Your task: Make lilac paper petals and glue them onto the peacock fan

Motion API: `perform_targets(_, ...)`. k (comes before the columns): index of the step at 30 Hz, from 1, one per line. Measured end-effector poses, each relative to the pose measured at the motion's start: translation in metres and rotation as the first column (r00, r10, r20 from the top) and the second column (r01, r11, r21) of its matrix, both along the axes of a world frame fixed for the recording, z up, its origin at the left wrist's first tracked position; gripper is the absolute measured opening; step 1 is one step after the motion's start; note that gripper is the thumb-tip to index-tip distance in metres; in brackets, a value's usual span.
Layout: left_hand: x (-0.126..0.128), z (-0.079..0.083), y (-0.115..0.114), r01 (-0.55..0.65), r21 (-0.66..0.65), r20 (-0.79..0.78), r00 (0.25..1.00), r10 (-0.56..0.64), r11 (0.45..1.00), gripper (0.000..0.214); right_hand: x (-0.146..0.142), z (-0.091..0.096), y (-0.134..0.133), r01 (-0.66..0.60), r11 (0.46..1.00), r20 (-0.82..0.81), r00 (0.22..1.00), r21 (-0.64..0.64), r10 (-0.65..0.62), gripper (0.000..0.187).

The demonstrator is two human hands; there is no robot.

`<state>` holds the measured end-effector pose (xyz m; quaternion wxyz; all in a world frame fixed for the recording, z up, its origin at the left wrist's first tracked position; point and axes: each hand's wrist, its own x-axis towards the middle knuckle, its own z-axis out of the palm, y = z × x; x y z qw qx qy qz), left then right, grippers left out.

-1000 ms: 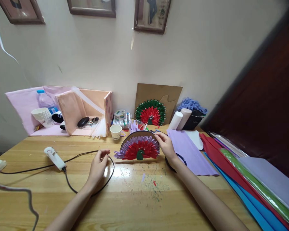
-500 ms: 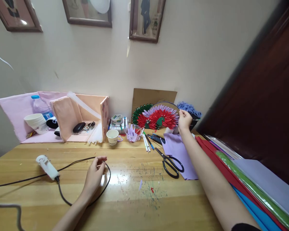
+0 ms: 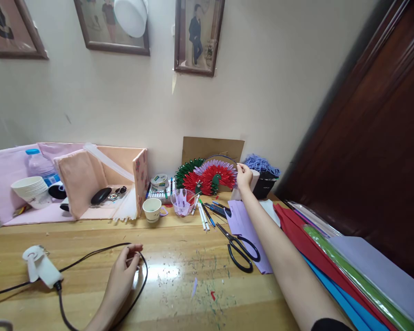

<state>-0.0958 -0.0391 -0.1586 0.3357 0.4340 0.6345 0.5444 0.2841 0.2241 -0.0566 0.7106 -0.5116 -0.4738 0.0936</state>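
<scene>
At the back of the table, my right hand [image 3: 244, 176] is closed on the thin dark rim of a round hoop decoration [image 3: 224, 177] with red and purple petal-like feathers and a green bird shape. It overlaps a second decoration [image 3: 189, 172] with green and red feathers. My left hand [image 3: 126, 266] rests low over the table at the left, its fingers curled together around something thin that I cannot make out. Beside its fingers loops a black cable [image 3: 146, 271]. Large black-handled scissors [image 3: 239, 248] lie on a purple sheet [image 3: 241, 218] below my right forearm.
A paper cup [image 3: 152, 210], a clear bowl of purple strips [image 3: 182, 202] and several pens [image 3: 204, 216] stand or lie mid-table. At left are a peach box [image 3: 72, 184] and a white plug device [image 3: 41, 266]; coloured sheets [image 3: 331, 257] lie right. Small scraps dot the tabletop.
The view has tilted up and turned slightly right, so the scene sits lower and further left. My right hand has brought the red-and-purple decoration slightly lower, against the other one; my left hand keeps its pose.
</scene>
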Motion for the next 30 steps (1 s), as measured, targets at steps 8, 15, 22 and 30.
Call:
perform_targets(8, 0.005, 0.005, -0.003, 0.005, -0.001, -0.026, 1.000, -0.005, 1.000, 0.032, -0.004, 0.022, -0.031, -0.145, 0.989, -0.114, 0.983, 0.006, 0.145, 0.043)
perform_targets(15, 0.008, 0.012, -0.009, 0.028, -0.007, -0.093, 0.995, -0.029, 1.000, 0.034, -0.063, -0.040, -0.116, -0.606, 0.712, -0.154, 0.789, -0.355, 0.595, 0.033)
perform_targets(22, 0.004, 0.022, -0.011, -0.059, 0.096, -0.253, 0.964, 0.081, 0.994, 0.028, -0.109, -0.098, -0.152, -0.551, 0.617, -0.050, 0.767, -0.562, 0.639, 0.031)
perform_targets(30, 0.029, 0.026, -0.019, 0.156, 0.140, -0.441, 0.894, -0.080, 0.978, 0.017, -0.043, -0.082, -0.192, -0.225, 0.771, 0.325, 0.810, -0.596, 0.487, 0.021)
